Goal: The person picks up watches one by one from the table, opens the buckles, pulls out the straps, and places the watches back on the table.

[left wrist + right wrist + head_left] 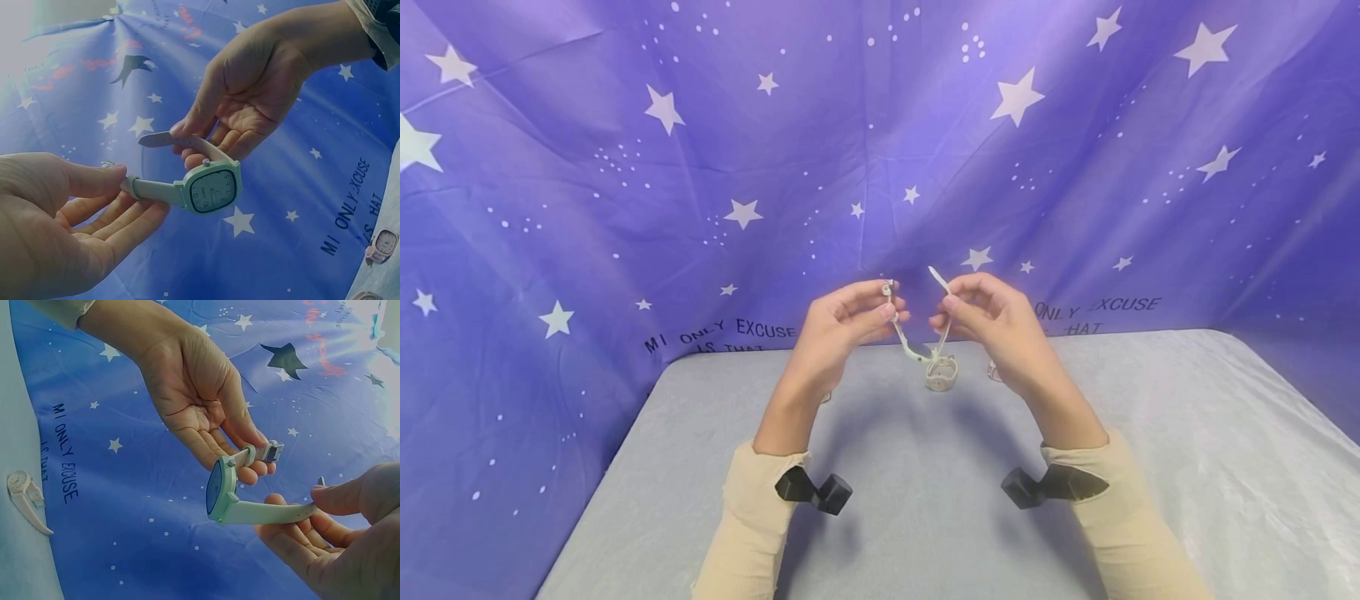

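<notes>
A pale green wristwatch with a squarish dial hangs by its strap between the two hands, above the table. My left hand pinches the buckle half of the strap between thumb and fingers, just behind the metal buckle. The right hand pinches the holed half of the strap near its pointed tip, which sticks out past the thumb. The two strap ends are apart. In the right wrist view the watch case is seen from its side.
On the grey-covered table lies a light wristwatch beyond the hands. Another watch is partly hidden by the right hand, and one more peeks out by the left wrist. A purple star-patterned cloth hangs behind the table.
</notes>
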Motion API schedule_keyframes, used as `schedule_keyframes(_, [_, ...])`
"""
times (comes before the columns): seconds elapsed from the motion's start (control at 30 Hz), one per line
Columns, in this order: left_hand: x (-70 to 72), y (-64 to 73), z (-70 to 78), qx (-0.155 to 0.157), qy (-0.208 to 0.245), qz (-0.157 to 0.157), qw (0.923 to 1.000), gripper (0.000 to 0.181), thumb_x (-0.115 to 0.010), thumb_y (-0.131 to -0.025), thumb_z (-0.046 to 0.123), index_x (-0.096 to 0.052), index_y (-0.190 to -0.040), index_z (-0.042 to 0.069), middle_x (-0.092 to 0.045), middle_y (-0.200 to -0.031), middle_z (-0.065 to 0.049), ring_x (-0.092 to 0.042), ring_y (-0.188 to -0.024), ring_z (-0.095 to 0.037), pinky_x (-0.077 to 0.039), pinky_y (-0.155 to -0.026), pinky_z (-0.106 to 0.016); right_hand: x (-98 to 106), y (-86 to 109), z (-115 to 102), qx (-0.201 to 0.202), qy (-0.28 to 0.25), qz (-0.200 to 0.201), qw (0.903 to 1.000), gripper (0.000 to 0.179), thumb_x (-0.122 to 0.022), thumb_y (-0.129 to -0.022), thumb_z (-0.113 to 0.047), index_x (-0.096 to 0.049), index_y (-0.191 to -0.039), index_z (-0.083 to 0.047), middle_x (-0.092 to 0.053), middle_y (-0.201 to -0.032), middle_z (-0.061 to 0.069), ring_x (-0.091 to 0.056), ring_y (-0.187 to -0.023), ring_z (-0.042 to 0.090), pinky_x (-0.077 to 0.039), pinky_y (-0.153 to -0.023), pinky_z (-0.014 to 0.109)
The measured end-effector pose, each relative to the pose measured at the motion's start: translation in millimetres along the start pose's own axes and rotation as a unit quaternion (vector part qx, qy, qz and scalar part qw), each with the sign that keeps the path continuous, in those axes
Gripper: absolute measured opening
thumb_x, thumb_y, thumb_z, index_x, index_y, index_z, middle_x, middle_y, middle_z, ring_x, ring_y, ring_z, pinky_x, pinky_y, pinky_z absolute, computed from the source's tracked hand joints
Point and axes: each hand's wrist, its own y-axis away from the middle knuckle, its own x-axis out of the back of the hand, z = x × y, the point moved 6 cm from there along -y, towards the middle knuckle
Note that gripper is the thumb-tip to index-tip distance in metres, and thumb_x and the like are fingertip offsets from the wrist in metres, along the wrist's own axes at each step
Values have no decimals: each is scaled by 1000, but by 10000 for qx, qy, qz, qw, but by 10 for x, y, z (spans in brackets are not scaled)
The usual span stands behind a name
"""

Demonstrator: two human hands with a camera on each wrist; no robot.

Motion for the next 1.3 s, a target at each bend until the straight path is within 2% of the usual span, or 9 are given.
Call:
schedule_keyframes(0.1, [22,0,8,-23,114,-46,9999,34,-65,-97,0,-61,-129,-7,-70,-116,-27,-76,-97,-19,-60,-96,-42,5,-5,3,31,-103,17,9999,12,-58,-103,-8,-57,-114,-5,-71,-97,6,-74,-89,15,-61,-94,35])
schedule_keyframes(0.27, [70,1,22,-51,272,-86,9996,26,-62,-98,0,-61,-124,-5,-74,-102,-7,-75,-98,-21,-59,-97,-43,2,-22,14,55,-393,-34,9992,9,-54,-105,-12,-52,-113,-10,-72,-95,4,-74,-88,15,-62,-90,38])
schedule_keyframes(0.33, [86,2,25,-58,301,-97,9995,24,-61,-99,0,-61,-123,-4,-74,-101,-4,-75,-98,-20,-59,-97,-43,4,-27,20,46,-499,-46,9987,8,-52,-106,-13,-50,-113,-11,-73,-95,3,-74,-87,15,-63,-88,38])
schedule_keyframes(0.53, [117,-1,23,22,416,-85,9991,26,-59,-100,1,-57,-125,-3,-73,-103,-3,-75,-98,-17,-59,-98,-41,2,-26,32,37,-802,-69,9968,6,-49,-108,-12,-47,-113,-12,-74,-95,3,-74,-87,16,-63,-84,35])
schedule_keyframes(0.83, [140,7,36,69,483,-87,9988,24,-59,-100,1,-57,-123,-2,-74,-102,-4,-75,-101,-20,-59,-99,-40,-13,-32,37,31,-936,-100,9956,5,-48,-108,-13,-46,-113,-12,-74,-93,0,-74,-86,16,-62,-86,36])
schedule_keyframes(1.1, [188,-23,27,115,471,-150,9987,20,-58,-101,2,-58,-121,2,-74,-102,-3,-74,-100,-19,-50,-107,-55,-40,-66,86,-179,-1076,2,9940,4,-45,-109,-15,-46,-113,-14,-74,-91,0,-75,-87,16,-63,-84,36])
schedule_keyframes(1.3, [247,-52,-17,333,192,-152,9991,19,-60,-99,2,-60,-119,3,-75,-98,-2,-75,-96,-17,-57,-100,-44,-62,-116,182,-410,-1160,36,9924,4,-42,-110,-18,-45,-111,-15,-73,-91,0,-75,-87,16,-64,-83,36])
